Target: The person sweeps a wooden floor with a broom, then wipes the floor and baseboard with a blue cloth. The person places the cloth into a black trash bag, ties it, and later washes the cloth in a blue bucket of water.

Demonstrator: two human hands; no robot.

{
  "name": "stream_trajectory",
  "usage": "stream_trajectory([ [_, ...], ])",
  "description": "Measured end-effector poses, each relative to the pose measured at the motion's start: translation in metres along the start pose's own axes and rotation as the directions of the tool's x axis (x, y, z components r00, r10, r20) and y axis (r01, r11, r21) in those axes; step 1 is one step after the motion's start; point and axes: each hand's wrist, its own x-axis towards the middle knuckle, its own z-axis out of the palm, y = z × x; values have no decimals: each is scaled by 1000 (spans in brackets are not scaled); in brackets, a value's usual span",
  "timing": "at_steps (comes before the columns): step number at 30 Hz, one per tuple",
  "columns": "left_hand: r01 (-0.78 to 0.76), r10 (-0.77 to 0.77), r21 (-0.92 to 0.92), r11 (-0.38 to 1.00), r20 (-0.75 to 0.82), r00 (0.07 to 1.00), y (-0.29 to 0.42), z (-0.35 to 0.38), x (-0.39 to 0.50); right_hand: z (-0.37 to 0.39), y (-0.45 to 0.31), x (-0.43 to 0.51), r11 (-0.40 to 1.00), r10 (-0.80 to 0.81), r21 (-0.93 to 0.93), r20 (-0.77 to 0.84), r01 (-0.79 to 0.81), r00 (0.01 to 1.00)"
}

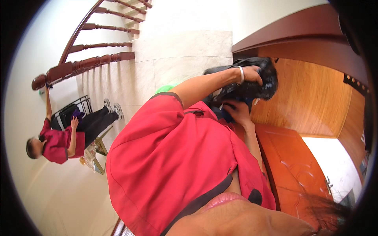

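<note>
My left hand (252, 75), with a pale bangle at the wrist, is closed on a glossy black plastic bag (267, 85). The bag is bunched up beside an orange-brown wooden panel and partly blurred. Just below it in the picture, my right hand (238, 112) curls around a dark blue item (227, 112), which looks like cloth; the bag and fingers hide part of it. My red shirt fills the middle of the view, and a bright green thing (164, 88) shows behind my sleeve.
A co-worker in red (63, 144) stands at left, one hand at the wooden newel post (60, 73), the other by purple cloth (77, 116). A black cart (66, 113) and a step stool (99, 166) are nearby. An orange wooden door (291, 165) lies at right.
</note>
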Motion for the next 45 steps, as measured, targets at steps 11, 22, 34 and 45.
stream_trajectory([
  [11, -244, -187, 950, 195, 280, 941, -39, -29, -189, -47, 54, -25, 314, 495, 940, -43, -133, 868],
  [22, -268, 128, -269, 925, -443, 887, 18, -169, -203, 14, -96, 27, 895, -313, 440, 504, 73, 805],
  [34, -349, 228, 723, 596, 264, 937, -4, 3, -120, -12, 48, -78, 825, 379, 437, 42, -358, 924],
  [45, -616, 312, 786, 54, 573, 758, 1, -25, -147, -65, 43, -99, 649, 524, 756, -365, -83, 769],
])
